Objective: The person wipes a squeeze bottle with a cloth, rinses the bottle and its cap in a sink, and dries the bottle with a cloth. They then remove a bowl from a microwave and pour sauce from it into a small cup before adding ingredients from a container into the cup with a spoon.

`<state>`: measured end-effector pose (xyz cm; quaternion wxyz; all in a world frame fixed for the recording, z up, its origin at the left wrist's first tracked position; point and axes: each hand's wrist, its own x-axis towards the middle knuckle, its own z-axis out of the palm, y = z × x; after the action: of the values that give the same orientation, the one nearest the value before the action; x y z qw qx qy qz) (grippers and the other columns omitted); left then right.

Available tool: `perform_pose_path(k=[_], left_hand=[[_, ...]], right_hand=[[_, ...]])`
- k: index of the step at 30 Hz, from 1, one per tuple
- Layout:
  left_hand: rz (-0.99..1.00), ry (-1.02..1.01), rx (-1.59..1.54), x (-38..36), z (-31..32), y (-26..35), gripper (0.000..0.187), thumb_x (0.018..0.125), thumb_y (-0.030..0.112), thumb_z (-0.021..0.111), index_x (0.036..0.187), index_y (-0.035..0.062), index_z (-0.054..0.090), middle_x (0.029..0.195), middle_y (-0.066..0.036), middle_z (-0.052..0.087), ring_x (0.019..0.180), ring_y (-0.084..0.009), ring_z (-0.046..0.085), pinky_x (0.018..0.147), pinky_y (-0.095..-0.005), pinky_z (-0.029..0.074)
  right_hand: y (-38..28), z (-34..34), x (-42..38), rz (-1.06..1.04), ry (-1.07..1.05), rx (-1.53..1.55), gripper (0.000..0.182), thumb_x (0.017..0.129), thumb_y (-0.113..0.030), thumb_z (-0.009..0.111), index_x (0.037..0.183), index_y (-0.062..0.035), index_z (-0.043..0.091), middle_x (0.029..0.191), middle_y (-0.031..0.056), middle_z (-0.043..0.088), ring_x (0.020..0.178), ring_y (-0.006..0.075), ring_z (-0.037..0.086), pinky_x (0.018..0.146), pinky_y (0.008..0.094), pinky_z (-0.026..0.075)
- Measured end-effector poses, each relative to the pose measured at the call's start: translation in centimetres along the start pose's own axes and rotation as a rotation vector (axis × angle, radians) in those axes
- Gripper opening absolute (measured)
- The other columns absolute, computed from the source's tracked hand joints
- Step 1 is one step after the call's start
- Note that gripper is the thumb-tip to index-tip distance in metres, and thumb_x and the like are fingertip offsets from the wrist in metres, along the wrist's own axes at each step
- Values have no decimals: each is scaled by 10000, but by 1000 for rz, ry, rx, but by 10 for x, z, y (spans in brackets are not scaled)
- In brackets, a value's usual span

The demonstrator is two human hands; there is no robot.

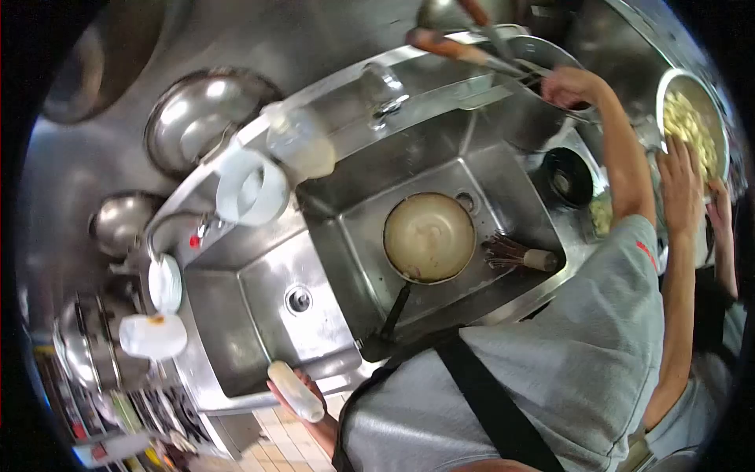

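My left hand (321, 418) is wrapped around a pale bottle-shaped item (292, 387) at the near edge of the left sink basin. Reaching far right, my right hand (568, 86) is over the mouth of a tall metal pot (543, 126). It is smeared by motion, so its grip does not show. Wooden-handled utensils (448, 47) stick out of that pot, right by the fingers. In the right basin lies a frying pan (429, 237) with a pale inside and black handle. A whisk-like tool (519, 256) rests beside it.
A co-worker's hand (680, 185) touches a bowl (670, 79) of pale yellow pieces at right. A black container (566, 178) stands beside the basin. Along the sink's back ledge are a white tub (250, 189) and a cloudy jug (303, 141). A faucet (169, 224) curves over the left.
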<state>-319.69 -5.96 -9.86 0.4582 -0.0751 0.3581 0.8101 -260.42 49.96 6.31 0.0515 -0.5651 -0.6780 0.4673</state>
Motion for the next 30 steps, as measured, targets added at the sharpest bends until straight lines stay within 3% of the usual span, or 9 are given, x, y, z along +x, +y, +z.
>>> perform_pose_path(k=[3, 5, 7, 11, 14, 19, 23, 27, 30], left_hand=[[47, 106, -29, -12, 6, -6, 540, 890, 596, 494, 999, 68, 502, 680, -70, 511, 504, -190, 496, 366, -276, 433], [-10, 98, -48, -22, 9, -7, 549, 894, 590, 490, 1027, 58, 509, 704, -86, 540, 503, -206, 505, 369, -279, 441], [81, 162, -58, -24, -2, -15, 565, 901, 582, 480, 1078, 46, 513, 754, -112, 562, 530, -224, 517, 385, -283, 449], [39, 94, -44, -23, -18, -20, 577, 902, 581, 481, 1123, 48, 501, 814, -132, 560, 582, -227, 540, 408, -279, 458], [65, 159, -8, -26, -7, -16, 569, 898, 583, 483, 1102, 52, 500, 815, -129, 561, 572, -226, 545, 402, -277, 454], [77, 138, 18, -24, -15, -13, 590, 887, 593, 486, 1084, 37, 522, 804, -114, 579, 587, -225, 581, 435, -299, 510], [99, 214, 70, -29, -5, -19, 608, 868, 621, 492, 1076, 53, 549, 736, -107, 584, 555, -237, 591, 456, -312, 519], [154, 231, 34, -38, -4, -21, 561, 893, 592, 469, 1030, 54, 546, 707, -112, 567, 539, -232, 575, 437, -315, 490], [177, 80, 7, -43, -24, -18, 569, 921, 574, 444, 1115, 47, 532, 801, -127, 579, 609, -225, 576, 466, -309, 495]], right_hand=[[-21, 14, 7, 67, -62, -375, 171, 776, -128, 586, 906, -27, 633, 740, 11, 593, 634, 87, 520, 536, 246, 419], [-7, 11, 24, 162, -58, -365, 330, 778, -87, 573, 1100, -45, 632, 885, 51, 644, 759, 108, 562, 642, 249, 457], [-13, 26, 18, 110, 5, -248, 374, 817, -106, 569, 1185, -54, 612, 964, 99, 672, 904, 215, 614, 776, 346, 488], [0, 21, 35, 112, 90, -418, 370, 857, -130, 549, 1186, 37, 577, 1105, 169, 652, 1051, 309, 597, 894, 409, 459], [66, -34, 92, 88, 354, -1015, 433, 858, -245, 597, 1174, 51, 583, 1038, 149, 665, 957, 249, 612, 819, 402, 470], [46, -13, 68, 100, 225, -575, 430, 886, -265, 553, 1181, 44, 593, 1110, 160, 637, 1019, 247, 578, 899, 372, 432], [78, -50, 89, 113, 11, -373, 455, 933, -319, 504, 1205, 36, 589, 1185, 154, 605, 1084, 242, 540, 939, 357, 402], [61, -28, 81, -10, 88, -367, 471, 952, -346, 487, 1218, 30, 585, 1200, 142, 601, 1091, 241, 537, 934, 359, 404], [48, -26, 75, -50, 105, -314, 469, 967, -361, 481, 1212, 24, 590, 1150, 119, 622, 1043, 244, 559, 900, 362, 422]])
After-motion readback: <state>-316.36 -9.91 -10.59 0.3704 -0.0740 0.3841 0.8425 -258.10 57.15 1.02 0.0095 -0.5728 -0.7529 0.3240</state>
